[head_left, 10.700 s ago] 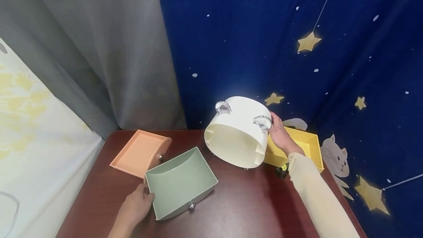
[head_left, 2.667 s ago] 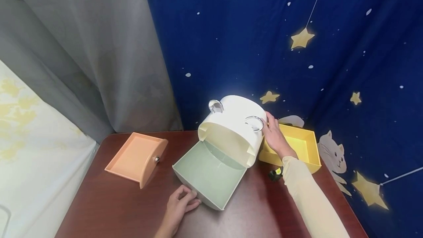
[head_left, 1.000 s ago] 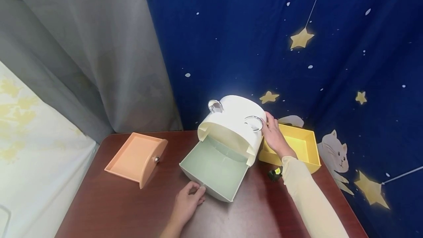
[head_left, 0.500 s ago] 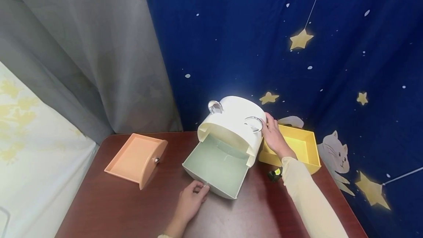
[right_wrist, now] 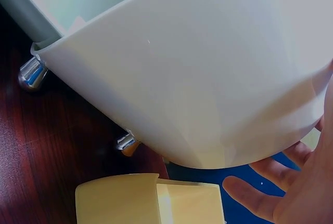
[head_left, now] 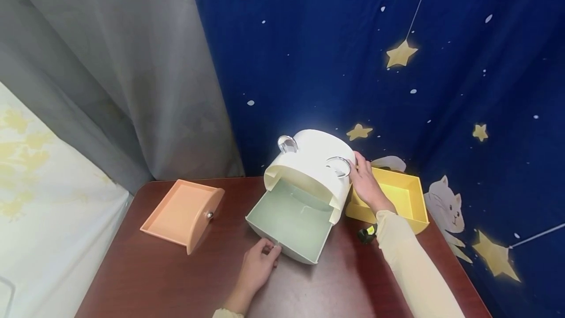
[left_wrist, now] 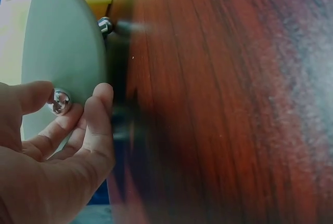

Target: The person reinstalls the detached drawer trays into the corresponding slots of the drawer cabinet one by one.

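Note:
A glossy white rounded drawer cabinet (head_left: 315, 153) with two chrome ear-like rings stands at the table's back. Its front opening faces me, and a sage-green drawer (head_left: 291, 222) is partly inside, most of it sticking out. My left hand (head_left: 258, 265) is at the drawer's front; in the left wrist view its thumb and fingers pinch the round chrome knob (left_wrist: 61, 102). My right hand (head_left: 368, 188) holds the cabinet's right side, and the right wrist view shows fingers (right_wrist: 250, 195) reaching round its back edge. Small chrome feet (right_wrist: 32, 73) lift the cabinet off the table.
To the left lies an orange drawer (head_left: 181, 212) with a chrome knob. Behind my right forearm sits a yellow drawer (head_left: 401, 195), with a small black-and-yellow object (head_left: 367, 233) near it. Curtains (head_left: 309, 53) hang beyond the reddish-brown table (head_left: 176, 278).
Earlier the green drawer lay apart on the table, my left hand at its side. It was then set into the cabinet opening, and over the last second it has slid slightly deeper.

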Demonstrator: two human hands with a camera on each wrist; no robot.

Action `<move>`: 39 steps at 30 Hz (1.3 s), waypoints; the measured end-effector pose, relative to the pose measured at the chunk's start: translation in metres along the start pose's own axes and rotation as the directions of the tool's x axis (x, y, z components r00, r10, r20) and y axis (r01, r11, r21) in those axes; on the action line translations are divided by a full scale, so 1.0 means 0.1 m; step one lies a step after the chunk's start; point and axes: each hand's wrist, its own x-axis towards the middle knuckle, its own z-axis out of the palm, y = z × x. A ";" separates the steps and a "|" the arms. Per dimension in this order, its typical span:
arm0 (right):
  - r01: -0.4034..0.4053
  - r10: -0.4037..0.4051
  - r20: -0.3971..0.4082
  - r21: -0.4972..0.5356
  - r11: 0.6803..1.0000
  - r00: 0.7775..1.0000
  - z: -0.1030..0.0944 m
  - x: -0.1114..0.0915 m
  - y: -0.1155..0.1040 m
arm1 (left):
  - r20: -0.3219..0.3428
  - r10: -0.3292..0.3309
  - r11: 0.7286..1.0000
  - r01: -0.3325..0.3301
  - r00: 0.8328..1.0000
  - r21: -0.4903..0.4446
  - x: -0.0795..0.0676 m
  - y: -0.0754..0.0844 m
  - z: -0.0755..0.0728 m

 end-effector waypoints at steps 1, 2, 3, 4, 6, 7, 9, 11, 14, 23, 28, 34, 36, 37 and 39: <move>0.001 -0.001 0.000 -0.001 1.000 1.000 0.00 0.00 0.00 | 0.001 0.001 1.000 -0.001 1.000 0.001 0.01 0.00 0.00; 0.002 -0.002 -0.001 -0.002 1.000 1.000 0.00 0.00 0.00 | 0.000 0.003 1.000 -0.003 1.000 0.003 0.01 0.00 0.00; 0.002 -0.002 -0.001 -0.003 1.000 1.000 0.00 0.00 0.00 | -0.001 0.006 1.000 -0.006 1.000 0.005 0.02 0.01 0.00; 0.003 -0.003 -0.002 -0.004 1.000 1.000 0.00 0.00 0.00 | -0.003 0.010 1.000 -0.010 1.000 0.005 0.03 0.01 0.00; 0.002 -0.002 -0.003 -0.002 1.000 1.000 0.00 0.00 0.00 | -0.002 0.017 1.000 -0.017 1.000 0.008 0.04 0.01 0.01; 0.001 -0.001 -0.003 -0.001 1.000 1.000 0.00 0.00 0.00 | -0.003 0.021 1.000 -0.021 1.000 0.008 0.05 0.01 0.01; -0.001 0.001 0.001 -0.001 1.000 1.000 0.00 0.00 0.00 | 0.000 0.027 1.000 -0.027 1.000 0.001 0.07 0.02 0.03; 0.000 0.000 0.001 -0.002 1.000 1.000 0.00 0.00 0.01 | 0.002 0.035 0.999 -0.035 0.999 -0.004 0.08 0.03 0.05; 0.005 -0.005 -0.003 -0.006 1.000 1.000 0.00 0.00 0.01 | 0.010 0.046 0.999 -0.046 0.999 -0.019 0.10 0.04 0.08; 0.014 -0.014 -0.017 -0.018 1.000 1.000 0.02 0.01 0.03 | 0.023 0.075 0.997 -0.074 0.997 -0.028 0.16 0.10 0.11; 0.010 -0.010 -0.019 -0.021 1.000 1.000 0.02 0.01 0.02 | 0.026 0.092 0.995 -0.092 0.995 -0.028 0.20 0.12 0.12; 0.001 -0.001 -0.015 -0.014 1.000 1.000 0.01 0.01 0.02 | 0.023 0.109 0.994 -0.108 0.994 -0.025 0.24 0.15 0.14; 0.001 -0.001 -0.013 -0.012 1.000 1.000 0.01 0.01 0.03 | 0.023 0.113 0.993 -0.113 0.993 -0.023 0.25 0.15 0.15; 0.002 -0.002 -0.014 -0.012 1.000 1.000 0.01 0.01 0.03 | 0.023 0.115 0.993 -0.115 0.993 -0.020 0.26 0.15 0.16; 0.005 -0.005 -0.015 -0.012 1.000 1.000 0.01 0.01 0.03 | 0.020 0.116 0.993 -0.116 0.993 -0.016 0.29 0.16 0.17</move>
